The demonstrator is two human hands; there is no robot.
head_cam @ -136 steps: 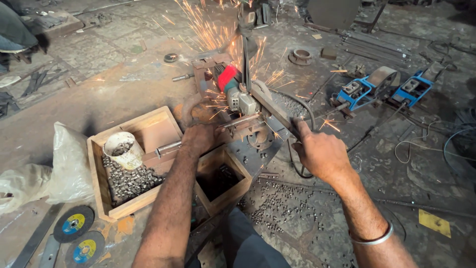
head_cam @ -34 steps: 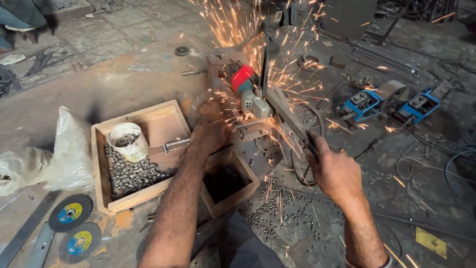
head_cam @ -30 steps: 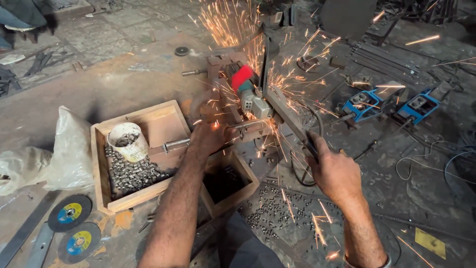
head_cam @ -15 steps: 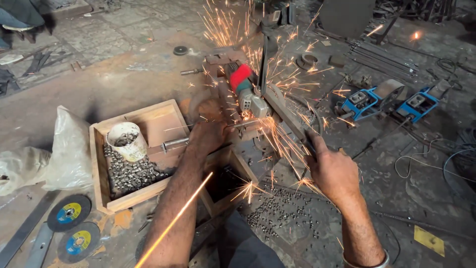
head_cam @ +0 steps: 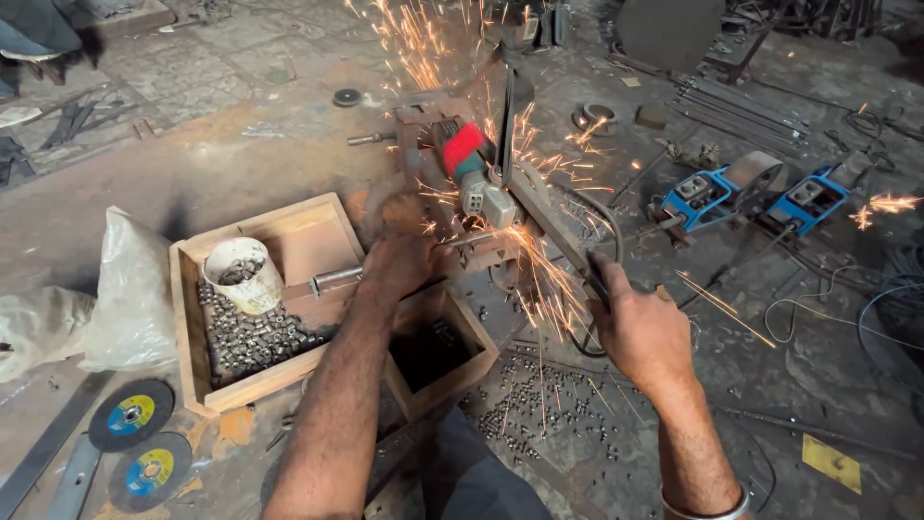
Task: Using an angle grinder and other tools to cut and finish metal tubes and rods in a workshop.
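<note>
— What are the hands on?

— The right hand [head_cam: 643, 332] has its grip wrapped tight around the long dark metal lever handle [head_cam: 563, 236] of a cut-off rig, which carries a red-and-grey angle grinder [head_cam: 470, 169] with a thin dark cutting disc [head_cam: 507, 116] standing on edge. The left hand [head_cam: 402, 260] is curled, grip closed on a slim metal rod [head_cam: 337, 279] just beside the disc; the fingertips are hidden, so I cannot tell how firmly.

— And the sparks?

— Bright orange streaks [head_cam: 539, 279] fan up behind the disc and down towards the gritty, dust-grey floor [head_cam: 192, 164].

— What lies about?

— A shallow raw-wood tray [head_cam: 289, 236] to the left holds a heap of short, dull steel cylinders [head_cam: 252, 337] and a stained white plastic cup [head_cam: 243, 274] of the same. A smaller, deeper wooden box [head_cam: 452, 371] sits below the left forearm. More cut pieces [head_cam: 539, 414] lie scattered on the floor near it. Two flat round discs with blue-and-yellow labels [head_cam: 135, 443] lie at the lower left, beside a crumpled translucent plastic bag [head_cam: 115, 299]. Two blue box-shaped tools [head_cam: 751, 197] rest well apart to the right.
</note>
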